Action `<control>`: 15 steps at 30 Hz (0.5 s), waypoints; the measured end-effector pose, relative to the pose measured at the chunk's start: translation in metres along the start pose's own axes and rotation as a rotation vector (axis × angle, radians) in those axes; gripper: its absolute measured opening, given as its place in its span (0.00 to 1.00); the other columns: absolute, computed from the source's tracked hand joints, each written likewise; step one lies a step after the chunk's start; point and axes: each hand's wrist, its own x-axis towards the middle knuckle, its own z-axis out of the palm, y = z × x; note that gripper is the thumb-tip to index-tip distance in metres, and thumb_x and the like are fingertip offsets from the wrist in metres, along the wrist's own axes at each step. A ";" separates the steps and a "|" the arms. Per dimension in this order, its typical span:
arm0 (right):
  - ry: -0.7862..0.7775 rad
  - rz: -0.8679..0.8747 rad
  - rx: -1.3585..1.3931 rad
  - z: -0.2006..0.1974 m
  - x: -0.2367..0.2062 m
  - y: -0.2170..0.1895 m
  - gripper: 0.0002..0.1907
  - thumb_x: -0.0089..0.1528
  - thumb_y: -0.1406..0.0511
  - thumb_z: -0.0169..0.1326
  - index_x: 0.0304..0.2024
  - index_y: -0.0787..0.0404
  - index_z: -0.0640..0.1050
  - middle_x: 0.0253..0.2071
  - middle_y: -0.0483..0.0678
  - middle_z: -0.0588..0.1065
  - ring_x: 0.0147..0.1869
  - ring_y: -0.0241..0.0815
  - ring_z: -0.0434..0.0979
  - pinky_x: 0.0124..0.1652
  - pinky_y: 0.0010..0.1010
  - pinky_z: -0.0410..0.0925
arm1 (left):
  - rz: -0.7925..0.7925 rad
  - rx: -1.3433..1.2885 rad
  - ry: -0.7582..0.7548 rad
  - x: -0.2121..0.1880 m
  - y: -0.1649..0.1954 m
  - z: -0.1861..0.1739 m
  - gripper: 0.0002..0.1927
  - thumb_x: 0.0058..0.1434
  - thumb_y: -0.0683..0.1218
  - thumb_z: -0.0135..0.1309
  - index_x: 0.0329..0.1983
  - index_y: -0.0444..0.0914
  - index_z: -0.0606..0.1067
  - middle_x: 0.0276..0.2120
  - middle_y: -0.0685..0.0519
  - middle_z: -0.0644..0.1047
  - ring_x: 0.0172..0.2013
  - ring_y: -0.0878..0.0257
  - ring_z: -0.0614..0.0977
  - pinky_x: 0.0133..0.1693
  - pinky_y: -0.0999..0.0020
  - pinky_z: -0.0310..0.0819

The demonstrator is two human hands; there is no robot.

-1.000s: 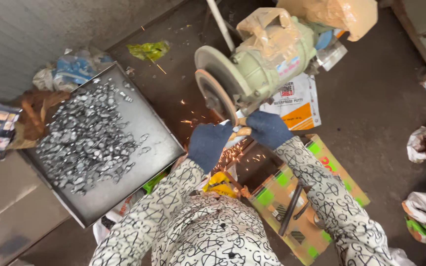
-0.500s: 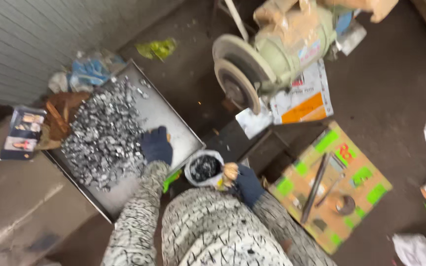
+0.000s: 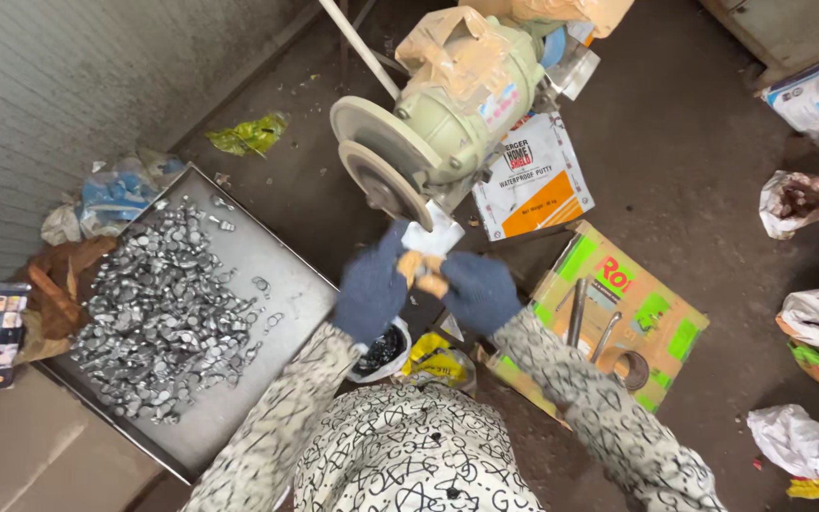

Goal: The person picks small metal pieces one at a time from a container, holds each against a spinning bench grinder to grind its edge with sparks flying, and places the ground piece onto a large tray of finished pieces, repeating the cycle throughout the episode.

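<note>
My bare fingertips [image 3: 421,268], poking out of dark blue gloves, were pinched together on something too small to make out, just below the grinding wheel [image 3: 386,185]. My left hand [image 3: 372,289] and right hand [image 3: 479,289] met there, nearly touching. The pale green bench grinder [image 3: 457,114] sat above them on the floor. Left of my left arm lay a flat metal tray [image 3: 277,275], its small silver metal pieces [image 3: 158,318] heaped toward its left edge. A cardboard box [image 3: 618,313] lay beside my right arm.
</note>
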 end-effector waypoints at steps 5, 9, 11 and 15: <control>0.029 0.133 -0.084 0.013 0.012 0.041 0.13 0.64 0.54 0.59 0.43 0.54 0.80 0.30 0.51 0.75 0.34 0.53 0.78 0.32 0.43 0.69 | 0.215 0.670 0.086 0.035 -0.016 0.018 0.08 0.60 0.54 0.58 0.37 0.47 0.77 0.25 0.53 0.74 0.27 0.53 0.79 0.30 0.54 0.68; 0.019 0.151 -0.004 0.029 0.010 0.068 0.16 0.62 0.52 0.60 0.42 0.54 0.80 0.30 0.52 0.75 0.34 0.54 0.77 0.31 0.43 0.69 | 0.337 0.755 0.165 0.043 -0.031 0.023 0.05 0.57 0.49 0.57 0.37 0.48 0.77 0.28 0.56 0.75 0.31 0.57 0.80 0.33 0.57 0.70; -0.088 0.104 -0.002 0.035 0.012 0.085 0.14 0.62 0.53 0.61 0.40 0.54 0.79 0.29 0.52 0.74 0.35 0.54 0.77 0.34 0.45 0.68 | 0.268 0.737 0.166 0.041 -0.034 0.029 0.05 0.57 0.49 0.58 0.36 0.47 0.77 0.28 0.55 0.75 0.31 0.57 0.80 0.33 0.57 0.70; -0.179 -0.271 0.146 0.035 0.038 0.128 0.11 0.58 0.62 0.57 0.43 0.55 0.79 0.31 0.53 0.73 0.37 0.57 0.75 0.36 0.48 0.67 | 0.174 0.492 0.185 0.028 -0.036 0.048 0.10 0.62 0.52 0.59 0.41 0.43 0.78 0.28 0.52 0.77 0.30 0.54 0.80 0.34 0.55 0.71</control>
